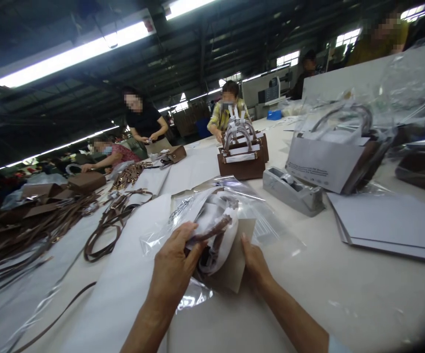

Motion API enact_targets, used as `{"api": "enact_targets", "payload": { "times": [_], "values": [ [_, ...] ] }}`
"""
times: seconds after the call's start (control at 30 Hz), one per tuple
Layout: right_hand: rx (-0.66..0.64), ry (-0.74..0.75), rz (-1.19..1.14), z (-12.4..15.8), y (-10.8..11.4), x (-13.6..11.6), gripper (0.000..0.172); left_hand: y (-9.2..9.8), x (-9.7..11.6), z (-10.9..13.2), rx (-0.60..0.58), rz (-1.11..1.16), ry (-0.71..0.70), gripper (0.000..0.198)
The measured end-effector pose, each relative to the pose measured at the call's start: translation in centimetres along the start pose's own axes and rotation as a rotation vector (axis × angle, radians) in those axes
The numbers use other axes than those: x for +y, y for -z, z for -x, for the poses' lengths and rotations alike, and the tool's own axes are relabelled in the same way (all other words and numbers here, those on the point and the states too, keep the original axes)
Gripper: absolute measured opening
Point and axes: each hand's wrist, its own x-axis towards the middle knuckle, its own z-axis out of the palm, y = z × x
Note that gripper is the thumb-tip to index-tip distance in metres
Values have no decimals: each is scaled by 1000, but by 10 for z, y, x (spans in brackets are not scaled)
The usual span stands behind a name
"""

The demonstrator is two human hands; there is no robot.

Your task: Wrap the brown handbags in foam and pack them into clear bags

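In front of me on the table is a brown handbag (218,228) with plastic-wrapped handles and white wrapping around it. My left hand (177,255) grips its left side near the handles, thumb and fingers bent around it. A stiff grey-brown cardboard sheet (237,262) stands tilted against the bag's right side. My right hand (254,260) holds that sheet by its right edge; part of its grip is hidden behind the sheet. Beneath and behind the handbag spreads a clear plastic bag (271,230).
A grey tape dispenser (293,191) sits beyond my right hand, near white sheets (392,220) and a bagged handbag (323,162). Brown handbags (242,166) stand farther back. Straps (102,235) lie at left. Several people work across the table, one in a yellow shirt (216,117).
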Motion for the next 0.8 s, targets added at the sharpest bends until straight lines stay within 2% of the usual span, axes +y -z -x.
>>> {"api": "enact_targets", "payload": {
  "times": [0.07,0.13,0.23,0.33,0.47,0.57,0.67,0.73,0.8],
  "values": [
    [-4,17,98,-8,1,-8,58,10,3,-3,-95,7,28,55],
    [38,33,155,-16,1,-14,55,19,6,-9,-144,40,50,54],
    [50,55,201,-27,-2,-22,54,26,10,-28,-51,46,39,43],
    [42,65,260,-40,-7,-34,53,23,8,-59,9,11,53,48],
    [29,79,342,-60,-8,-63,49,22,0,-95,-58,94,63,15],
    [-29,143,381,-72,2,-103,54,39,0,-107,8,194,41,15],
    [-80,254,414,-76,19,-159,66,67,8,-110,117,312,58,16],
    [-83,371,457,-74,32,-198,67,87,17,-108,186,385,78,14],
    [-79,560,598,-70,46,-235,58,105,28,-106,240,453,108,13]
  ]
}}
